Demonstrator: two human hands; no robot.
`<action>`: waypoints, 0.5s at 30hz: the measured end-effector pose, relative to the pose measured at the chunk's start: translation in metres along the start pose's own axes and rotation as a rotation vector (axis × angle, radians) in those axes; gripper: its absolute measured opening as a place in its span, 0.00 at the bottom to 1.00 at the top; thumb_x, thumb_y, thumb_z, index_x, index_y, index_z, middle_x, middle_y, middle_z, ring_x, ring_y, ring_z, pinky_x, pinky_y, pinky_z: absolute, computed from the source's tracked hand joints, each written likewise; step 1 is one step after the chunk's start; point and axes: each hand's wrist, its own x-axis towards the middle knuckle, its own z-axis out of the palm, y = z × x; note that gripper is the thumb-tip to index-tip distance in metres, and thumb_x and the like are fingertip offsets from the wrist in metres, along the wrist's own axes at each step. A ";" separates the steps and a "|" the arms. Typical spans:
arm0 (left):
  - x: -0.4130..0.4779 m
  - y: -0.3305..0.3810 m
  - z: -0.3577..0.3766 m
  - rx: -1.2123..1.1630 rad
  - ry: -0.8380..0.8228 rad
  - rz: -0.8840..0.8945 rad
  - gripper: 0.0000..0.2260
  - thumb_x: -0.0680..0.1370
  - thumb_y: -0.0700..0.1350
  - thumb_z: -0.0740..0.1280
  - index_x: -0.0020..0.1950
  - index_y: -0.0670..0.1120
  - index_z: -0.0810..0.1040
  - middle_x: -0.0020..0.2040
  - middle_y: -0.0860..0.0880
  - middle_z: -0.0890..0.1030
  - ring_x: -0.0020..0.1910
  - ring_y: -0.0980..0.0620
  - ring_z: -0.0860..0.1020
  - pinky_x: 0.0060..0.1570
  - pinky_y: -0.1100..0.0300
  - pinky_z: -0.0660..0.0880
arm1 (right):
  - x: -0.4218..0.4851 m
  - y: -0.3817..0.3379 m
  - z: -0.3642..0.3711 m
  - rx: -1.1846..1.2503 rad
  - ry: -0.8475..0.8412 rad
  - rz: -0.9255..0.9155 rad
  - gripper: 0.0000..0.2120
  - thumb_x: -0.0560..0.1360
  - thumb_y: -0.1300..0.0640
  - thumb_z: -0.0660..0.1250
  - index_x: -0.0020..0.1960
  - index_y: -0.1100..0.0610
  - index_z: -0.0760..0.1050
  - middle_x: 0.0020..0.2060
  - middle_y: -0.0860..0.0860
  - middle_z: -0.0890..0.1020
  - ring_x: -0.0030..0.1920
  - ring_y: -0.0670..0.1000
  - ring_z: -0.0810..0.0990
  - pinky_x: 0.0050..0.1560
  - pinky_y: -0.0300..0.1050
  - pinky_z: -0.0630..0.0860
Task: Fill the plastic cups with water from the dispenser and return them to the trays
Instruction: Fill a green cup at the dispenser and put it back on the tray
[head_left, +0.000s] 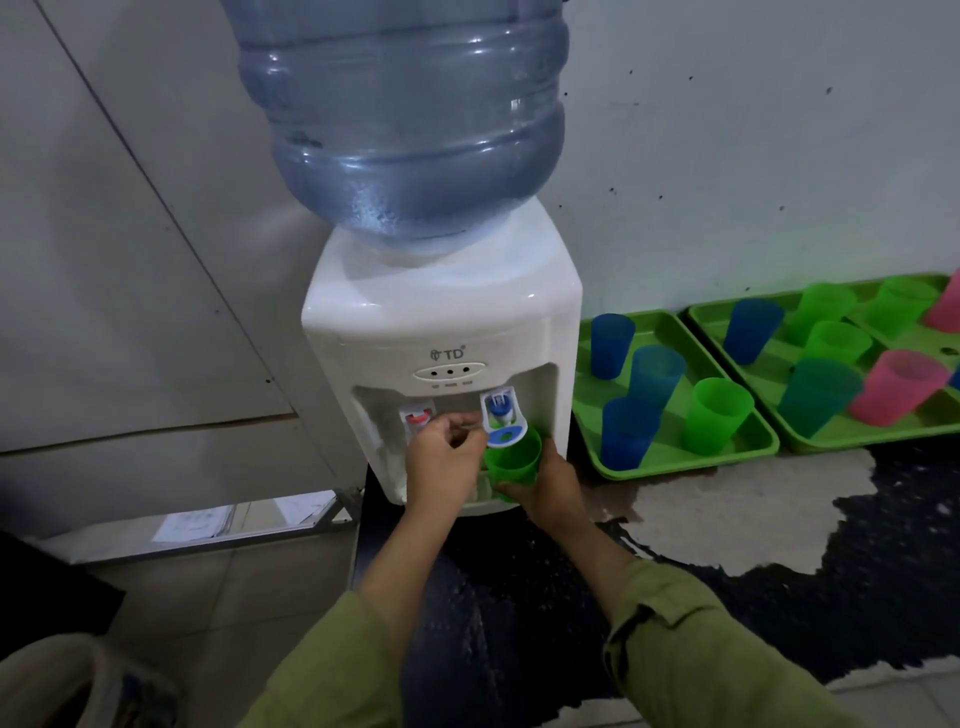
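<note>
A white water dispenser (441, 322) with a big blue bottle (405, 119) stands on the floor against the wall. My right hand (545, 483) grips a green cup (511, 460) and holds it under the blue tap (503, 421). My left hand (441, 462) is beside the cup with its fingers curled toward the blue tap lever; whether they touch it is unclear. The red tap (418, 418) sits to the left. Two green trays (670, 465) (831, 441) to the right hold several blue, green and pink cups.
A grey cabinet panel (130, 260) stands to the left of the dispenser. A dark patch of worn floor (779, 597) spreads in front of the trays. A pale rounded object (62, 686) sits at the bottom left corner.
</note>
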 end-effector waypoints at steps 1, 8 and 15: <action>0.000 0.003 -0.003 0.014 -0.015 -0.010 0.09 0.74 0.38 0.66 0.41 0.53 0.76 0.43 0.43 0.83 0.39 0.49 0.79 0.46 0.52 0.78 | 0.000 -0.001 0.001 -0.007 0.002 0.000 0.35 0.61 0.57 0.80 0.64 0.60 0.69 0.55 0.58 0.81 0.56 0.58 0.80 0.55 0.49 0.77; -0.019 0.032 -0.027 0.370 0.170 0.500 0.10 0.77 0.56 0.59 0.47 0.52 0.76 0.37 0.53 0.82 0.33 0.54 0.78 0.35 0.59 0.74 | 0.000 -0.004 -0.001 -0.030 -0.007 0.037 0.33 0.62 0.55 0.79 0.62 0.59 0.70 0.55 0.57 0.81 0.55 0.59 0.80 0.52 0.49 0.77; 0.007 0.079 -0.042 0.439 0.389 1.058 0.05 0.76 0.41 0.65 0.47 0.40 0.78 0.41 0.44 0.78 0.44 0.48 0.73 0.47 0.60 0.66 | 0.000 -0.009 -0.003 -0.031 -0.037 0.055 0.36 0.62 0.56 0.79 0.66 0.59 0.67 0.57 0.58 0.80 0.58 0.58 0.78 0.56 0.49 0.75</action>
